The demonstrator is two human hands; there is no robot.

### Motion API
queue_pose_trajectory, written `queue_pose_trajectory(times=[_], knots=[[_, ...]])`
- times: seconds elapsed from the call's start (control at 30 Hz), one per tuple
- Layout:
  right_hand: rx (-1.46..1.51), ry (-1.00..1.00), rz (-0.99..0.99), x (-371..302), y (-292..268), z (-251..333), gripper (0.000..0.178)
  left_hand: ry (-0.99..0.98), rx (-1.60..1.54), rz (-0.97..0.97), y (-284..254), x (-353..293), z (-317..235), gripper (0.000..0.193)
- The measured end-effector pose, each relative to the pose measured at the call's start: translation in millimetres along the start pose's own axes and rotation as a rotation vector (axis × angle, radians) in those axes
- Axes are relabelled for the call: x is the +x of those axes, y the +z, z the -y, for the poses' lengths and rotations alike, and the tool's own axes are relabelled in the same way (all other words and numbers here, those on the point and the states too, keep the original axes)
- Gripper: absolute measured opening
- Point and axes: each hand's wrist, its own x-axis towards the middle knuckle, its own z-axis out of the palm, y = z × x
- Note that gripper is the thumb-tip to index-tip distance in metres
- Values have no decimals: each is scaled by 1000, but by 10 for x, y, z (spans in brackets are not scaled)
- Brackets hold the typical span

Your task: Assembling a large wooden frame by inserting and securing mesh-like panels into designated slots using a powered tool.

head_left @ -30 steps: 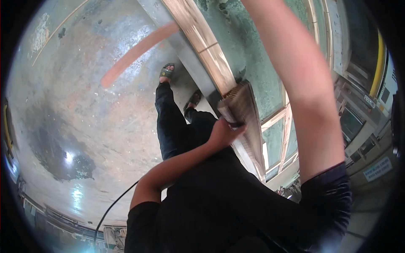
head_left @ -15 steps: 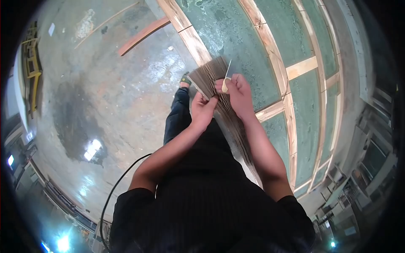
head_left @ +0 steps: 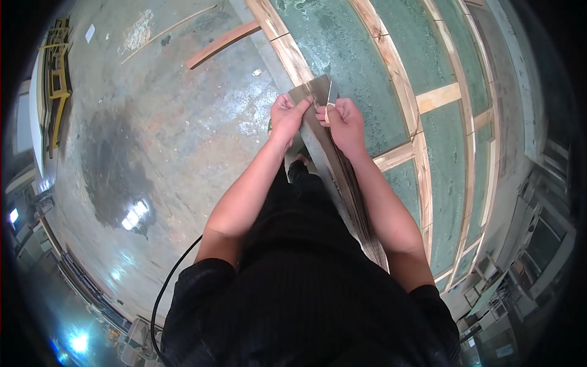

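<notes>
A long stack of thin grey-brown strips (head_left: 340,163) runs from under my right forearm to its far end between my hands. My left hand (head_left: 286,120) grips the left side of that end, its thumb laid across the top. In my right hand (head_left: 345,127), closed at the right side of the stack, is a scraper (head_left: 331,101) with a pale handle and a flat metal blade pointing away from me. The blade is beside the stack's end; whether it touches the strips I cannot tell.
Right of the stack lies a pale timber frame (head_left: 397,70) over green sheeting (head_left: 339,55). A reddish wood strip (head_left: 223,44) rests on the stained concrete floor (head_left: 177,140) ahead. Yellow metal parts (head_left: 59,95) stand at far left. A black cable (head_left: 166,275) hangs by my left side.
My left hand has moved forward to the far end of the strips, which look less fanned out now. The scraper's blade has turned and shows wider. My foot has moved back.
</notes>
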Motion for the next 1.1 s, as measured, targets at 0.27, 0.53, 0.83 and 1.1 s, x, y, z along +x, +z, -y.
queue_pose_trajectory(times=[0.27, 0.53, 0.83, 1.1], knots=[[-111, 45, 12, 70, 3, 68, 7, -70, -215, 97, -98, 12, -132, 23], [-603, -242, -73, 111, 95, 252, 15, -165, -389, 178, -183, 124, -72, 26], [-765, -345, -1, 140, 266, 340, 16, -145, -385, 166, -219, 85, -98, 25], [-820, -329, -10, 113, 331, 215, 17, -107, -299, 71, -195, 57, -138, 27]])
